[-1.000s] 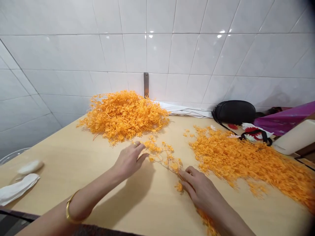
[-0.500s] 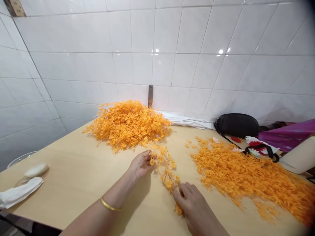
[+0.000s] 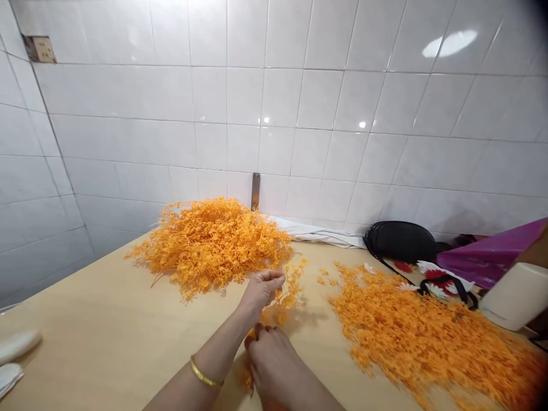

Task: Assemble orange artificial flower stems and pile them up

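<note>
An orange artificial flower sprig (image 3: pixel 293 287), with thin stems and small blossoms, is between my hands over the middle of the table. My left hand (image 3: pixel 261 294), with a gold bangle on its wrist, pinches the sprig near its upper part. Just below and nearer to me, my right hand (image 3: pixel 276 362) is closed round the lower part, and its fingers hide the stem there. Some orange blossoms show under the right hand. Behind my left hand lies a large heap of orange sprigs (image 3: pixel 214 245).
Loose orange blossoms (image 3: pixel 411 319) spread over the table's right side. Beyond them are a black pouch (image 3: pixel 402 241), a purple bag (image 3: pixel 483 257) and a cream container (image 3: pixel 518 297). White cloth (image 3: pixel 321 233) lies along the tiled wall. A pale rounded object (image 3: pixel 19 345) sits at the left edge.
My right hand has moved left, close below my left hand. The left hand has shifted slightly right and turned, still pinching the sprig. The view has tilted up a little.
</note>
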Motion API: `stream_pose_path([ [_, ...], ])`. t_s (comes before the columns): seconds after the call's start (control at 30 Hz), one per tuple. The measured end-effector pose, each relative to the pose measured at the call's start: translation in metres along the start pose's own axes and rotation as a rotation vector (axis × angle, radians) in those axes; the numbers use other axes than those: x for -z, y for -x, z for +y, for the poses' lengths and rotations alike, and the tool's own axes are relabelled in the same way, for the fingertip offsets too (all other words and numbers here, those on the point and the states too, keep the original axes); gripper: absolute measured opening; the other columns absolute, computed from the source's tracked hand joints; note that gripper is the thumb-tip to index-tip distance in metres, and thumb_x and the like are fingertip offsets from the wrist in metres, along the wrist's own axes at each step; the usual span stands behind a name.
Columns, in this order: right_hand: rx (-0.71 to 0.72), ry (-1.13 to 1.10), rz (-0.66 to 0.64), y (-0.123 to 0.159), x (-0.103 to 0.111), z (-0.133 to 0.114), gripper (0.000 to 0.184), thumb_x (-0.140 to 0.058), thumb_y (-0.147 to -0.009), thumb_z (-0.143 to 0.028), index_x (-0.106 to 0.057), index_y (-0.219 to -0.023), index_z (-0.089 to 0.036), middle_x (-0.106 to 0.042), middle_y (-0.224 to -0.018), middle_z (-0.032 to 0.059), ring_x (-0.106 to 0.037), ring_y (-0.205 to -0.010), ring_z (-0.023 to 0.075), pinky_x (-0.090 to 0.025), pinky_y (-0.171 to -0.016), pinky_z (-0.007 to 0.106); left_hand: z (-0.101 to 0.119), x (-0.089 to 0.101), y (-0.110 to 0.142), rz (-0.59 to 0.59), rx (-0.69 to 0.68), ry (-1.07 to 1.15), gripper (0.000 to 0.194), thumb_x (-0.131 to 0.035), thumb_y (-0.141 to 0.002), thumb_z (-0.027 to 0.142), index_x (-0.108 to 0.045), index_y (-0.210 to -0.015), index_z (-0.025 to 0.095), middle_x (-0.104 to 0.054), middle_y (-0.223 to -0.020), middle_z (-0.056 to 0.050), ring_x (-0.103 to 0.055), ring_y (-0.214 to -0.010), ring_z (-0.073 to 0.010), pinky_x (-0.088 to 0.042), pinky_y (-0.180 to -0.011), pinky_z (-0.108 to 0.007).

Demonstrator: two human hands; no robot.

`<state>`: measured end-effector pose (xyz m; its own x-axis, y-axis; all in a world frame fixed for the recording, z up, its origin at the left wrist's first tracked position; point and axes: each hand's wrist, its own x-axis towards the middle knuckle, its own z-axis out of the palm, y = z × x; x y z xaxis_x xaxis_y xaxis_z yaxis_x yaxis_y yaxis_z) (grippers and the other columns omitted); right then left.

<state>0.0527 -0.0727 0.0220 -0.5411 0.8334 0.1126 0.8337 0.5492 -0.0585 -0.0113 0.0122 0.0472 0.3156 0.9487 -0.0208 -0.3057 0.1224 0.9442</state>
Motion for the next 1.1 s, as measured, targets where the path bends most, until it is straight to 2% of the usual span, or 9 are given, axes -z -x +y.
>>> stream_pose_path([
  [0.07, 0.026, -0.145, 0.093, 0.008, 0.017, 0.011, 0.012, -0.048, -0.074, -0.020, -0.059, -0.075, -0.016, -0.057, -0.078, 0.0067, -0.052, -0.070, 0.0167, -0.037, -0.061, 0.027, -0.005, 0.009, -0.004, -0.049, 0.036, 0.016, 0.031, -0.070, -0.056, 0.034, -0.055, -0.072, 0.012, -0.043, -0.046, 0.006, -0.016, -0.031, 0.0009, -0.005, -0.036, -0.019],
  [0.13, 0.014, -0.332, 0.270, 0.015, 0.039, 0.028, 0.019, -0.040, -0.080, -0.019, -0.057, -0.073, -0.017, -0.055, -0.075, 0.0036, -0.050, -0.068, 0.0132, -0.036, -0.061, 0.024, -0.009, 0.018, -0.008, -0.058, 0.062, 0.069, 0.028, -0.070, -0.055, 0.030, -0.055, -0.071, 0.012, -0.040, -0.044, 0.007, -0.017, -0.032, 0.0006, -0.004, -0.037, -0.019],
  [0.23, -0.235, -0.539, 0.667, 0.019, 0.062, 0.061, 0.023, -0.036, -0.085, -0.026, -0.054, -0.075, -0.017, -0.053, -0.069, 0.0022, -0.047, -0.063, 0.0121, -0.036, -0.060, 0.023, -0.016, 0.025, -0.012, -0.064, 0.101, 0.126, 0.025, -0.068, -0.056, 0.027, -0.053, -0.069, 0.012, -0.041, -0.045, 0.006, -0.019, -0.032, 0.0007, -0.005, -0.036, -0.018],
  [0.3, -0.428, -0.676, 0.806, 0.016, 0.063, 0.083, 0.024, -0.040, -0.082, -0.036, -0.054, -0.076, -0.017, -0.054, -0.070, 0.0026, -0.047, -0.063, 0.0129, -0.036, -0.059, 0.024, -0.020, 0.025, -0.012, -0.093, 0.137, 0.126, 0.024, -0.067, -0.057, 0.027, -0.051, -0.068, 0.013, -0.043, -0.046, 0.006, -0.020, -0.032, 0.0008, -0.005, -0.036, -0.018],
  [0.4, -0.555, -0.965, 0.727, 0.007, 0.046, 0.105, 0.035, -0.048, -0.075, -0.047, -0.055, -0.085, -0.015, -0.056, -0.074, 0.0036, -0.048, -0.064, 0.0136, -0.037, -0.058, 0.025, -0.027, 0.021, -0.011, -0.132, 0.178, 0.088, 0.023, -0.066, -0.059, 0.028, -0.049, -0.068, 0.014, -0.044, -0.046, 0.006, -0.019, -0.031, 0.0008, -0.004, -0.036, -0.017],
  [0.53, -0.543, -1.158, 0.583, -0.001, 0.022, 0.110, 0.037, -0.056, -0.069, -0.048, -0.058, -0.081, -0.013, -0.052, -0.064, 0.0004, -0.044, -0.059, 0.0113, -0.034, -0.055, 0.024, -0.034, 0.013, -0.008, -0.127, 0.219, 0.012, 0.023, -0.065, -0.061, 0.030, -0.049, -0.066, 0.014, -0.042, -0.045, 0.006, -0.018, -0.030, 0.0008, -0.003, -0.035, -0.018],
  [0.63, -0.532, -1.229, 0.597, -0.004, 0.013, 0.110, 0.032, -0.059, -0.067, -0.045, -0.056, -0.070, -0.014, -0.047, -0.057, -0.0028, -0.039, -0.054, 0.0089, -0.031, -0.051, 0.022, -0.036, 0.007, -0.008, -0.136, 0.229, -0.043, 0.024, -0.065, -0.061, 0.033, -0.052, -0.066, 0.013, -0.040, -0.043, 0.006, -0.018, -0.029, 0.0003, -0.004, -0.035, -0.019],
  [0.8, -0.593, -1.407, 0.567, -0.004, 0.006, 0.115, 0.030, -0.065, -0.061, -0.040, -0.049, -0.069, -0.016, -0.045, -0.057, -0.0049, -0.038, -0.052, 0.0074, -0.029, -0.049, 0.021, -0.037, -0.002, -0.007, -0.106, 0.238, -0.108, 0.025, -0.067, -0.057, 0.033, -0.059, -0.065, 0.011, -0.041, -0.041, 0.005, -0.024, -0.033, -0.0015, -0.011, -0.037, -0.019],
  [1.1, -0.601, -1.585, 0.684, -0.003, -0.003, 0.118, 0.044, -0.070, -0.054, -0.024, -0.052, -0.094, -0.020, -0.047, -0.058, -0.0073, -0.045, -0.054, 0.0080, -0.033, -0.052, 0.020, -0.044, -0.008, -0.005, -0.161, 0.075, -0.172, 0.032, -0.063, -0.061, 0.043, -0.058, -0.060, 0.011, -0.032, -0.042, 0.007, -0.021, -0.041, -0.0030, -0.014, -0.042, -0.021],
])
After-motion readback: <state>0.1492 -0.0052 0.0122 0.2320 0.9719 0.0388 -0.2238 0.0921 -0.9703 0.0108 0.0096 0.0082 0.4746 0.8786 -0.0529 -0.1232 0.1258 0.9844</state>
